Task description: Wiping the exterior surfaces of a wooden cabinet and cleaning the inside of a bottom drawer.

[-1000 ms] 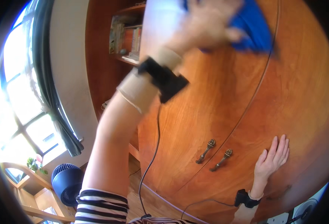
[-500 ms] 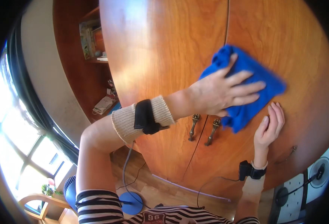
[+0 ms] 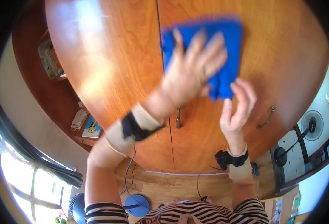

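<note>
A blue cloth [image 3: 231, 44] lies spread against the wooden cabinet door [image 3: 280, 59]. On it rests my left hand [image 3: 190, 69], flat, its fingers apart and blurred by motion. Beside the cloth's lower right corner is my right hand [image 3: 238, 106], thumb and fingers apart; its fingertips are at the cloth's edge, and whether they touch it I cannot tell. Under my left wrist shows a dark metal door handle [image 3: 178, 116]; the one beside it is mostly hidden by the wrist. Another handle [image 3: 267, 117] sits further right.
Open shelves [image 3: 84, 119] with books and small items stand left of the doors, with a window [image 3: 22, 168] at the lower left. A blue round base [image 3: 137, 205] and cables are on the wood floor. A fan [image 3: 311, 125] stands at the right.
My left hand has slid the cloth up along the door, and its corner points differently. My right hand has come up to the cloth's edge. The view has shifted to the right.
</note>
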{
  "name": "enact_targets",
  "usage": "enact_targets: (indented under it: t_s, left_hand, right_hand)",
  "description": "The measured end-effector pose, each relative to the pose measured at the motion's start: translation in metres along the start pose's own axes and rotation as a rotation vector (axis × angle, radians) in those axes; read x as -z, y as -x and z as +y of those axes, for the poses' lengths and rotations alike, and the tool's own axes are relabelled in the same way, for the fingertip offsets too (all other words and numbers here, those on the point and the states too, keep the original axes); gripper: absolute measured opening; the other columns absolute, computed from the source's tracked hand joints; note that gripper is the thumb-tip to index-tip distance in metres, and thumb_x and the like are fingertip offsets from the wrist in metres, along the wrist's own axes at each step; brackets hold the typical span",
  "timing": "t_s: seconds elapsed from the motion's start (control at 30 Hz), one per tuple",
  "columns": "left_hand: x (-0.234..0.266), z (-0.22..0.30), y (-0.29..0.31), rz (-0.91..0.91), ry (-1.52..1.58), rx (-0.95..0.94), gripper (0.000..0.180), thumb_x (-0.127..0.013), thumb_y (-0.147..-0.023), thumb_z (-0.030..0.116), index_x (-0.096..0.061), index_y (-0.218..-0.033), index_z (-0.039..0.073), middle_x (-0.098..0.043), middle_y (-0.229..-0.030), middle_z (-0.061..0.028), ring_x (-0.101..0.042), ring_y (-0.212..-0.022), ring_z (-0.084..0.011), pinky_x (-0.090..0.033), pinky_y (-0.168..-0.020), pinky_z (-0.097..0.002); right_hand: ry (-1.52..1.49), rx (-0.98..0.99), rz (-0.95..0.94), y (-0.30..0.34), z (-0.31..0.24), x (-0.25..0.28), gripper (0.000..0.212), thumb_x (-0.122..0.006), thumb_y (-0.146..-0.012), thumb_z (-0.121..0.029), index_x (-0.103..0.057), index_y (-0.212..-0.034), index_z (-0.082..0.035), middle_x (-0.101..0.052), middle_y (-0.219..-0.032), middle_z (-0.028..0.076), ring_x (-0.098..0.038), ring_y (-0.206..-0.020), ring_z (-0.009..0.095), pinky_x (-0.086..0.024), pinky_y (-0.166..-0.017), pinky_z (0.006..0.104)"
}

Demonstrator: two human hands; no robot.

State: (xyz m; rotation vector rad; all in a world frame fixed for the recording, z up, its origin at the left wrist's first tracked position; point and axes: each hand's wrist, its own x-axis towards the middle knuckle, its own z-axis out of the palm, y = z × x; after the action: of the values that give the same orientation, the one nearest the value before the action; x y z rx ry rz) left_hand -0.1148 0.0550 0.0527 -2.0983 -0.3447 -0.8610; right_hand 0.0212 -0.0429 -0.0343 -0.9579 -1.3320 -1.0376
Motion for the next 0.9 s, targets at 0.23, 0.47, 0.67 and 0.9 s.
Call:
enact_targets:
  t_s: [0.23,0.47,0.67,0.9]
  left_hand:
    - [-0.084,0.095,0.106,-0.162,-0.023,-0.480,0.048,-0.059,-0.079,0.040,-0.061,-0.124,0.023,-0.043,-0.138,-0.0011,-0.027,-0.135,-0.0300,-0.023,-0.111,-0.0625]
    - [0.005,0.036,-0.036,0.131,0.084,0.171,0.093,-0.079,-0.062,0.048,-0.041,-0.143,0.023,-0.042,-0.139,-0.0072,-0.033,-0.131,-0.0361,-0.023,-0.103,-0.0717]
    - [-0.011,0.105,-0.083,0.125,0.092,0.125,0.093,-0.075,-0.063,0.055,-0.039,-0.144,0.025,-0.034,-0.148,-0.0079,-0.034,-0.129,-0.0385,-0.023,-0.099,-0.0762]
    - [-0.112,0.226,0.084,-0.237,0.207,-0.232,0.046,-0.061,-0.079,0.030,-0.057,-0.125,0.031,-0.052,-0.111,0.0040,-0.046,-0.109,-0.0233,-0.032,-0.099,-0.0716]
  right_hand:
    - [-0.006,-0.036,-0.365,0.044,-0.010,0.025,0.033,-0.064,-0.080,-0.007,-0.061,-0.113,-0.004,-0.055,-0.119,0.013,-0.055,-0.104,0.031,-0.043,-0.091,0.0429]
    - [0.064,-0.112,-0.305,0.032,0.018,0.076,0.030,-0.065,-0.076,0.002,-0.063,-0.106,-0.004,-0.056,-0.113,0.010,-0.056,-0.096,0.029,-0.046,-0.082,0.0390]
    - [-0.030,-0.169,-0.285,0.053,0.047,0.106,0.030,-0.064,-0.077,0.003,-0.063,-0.106,-0.003,-0.056,-0.110,0.011,-0.056,-0.092,0.028,-0.047,-0.078,0.0388]
    - [0.022,-0.165,-0.451,0.097,0.104,0.180,0.033,-0.065,-0.075,0.003,-0.063,-0.107,-0.005,-0.057,-0.109,0.010,-0.057,-0.094,0.028,-0.047,-0.079,0.0396]
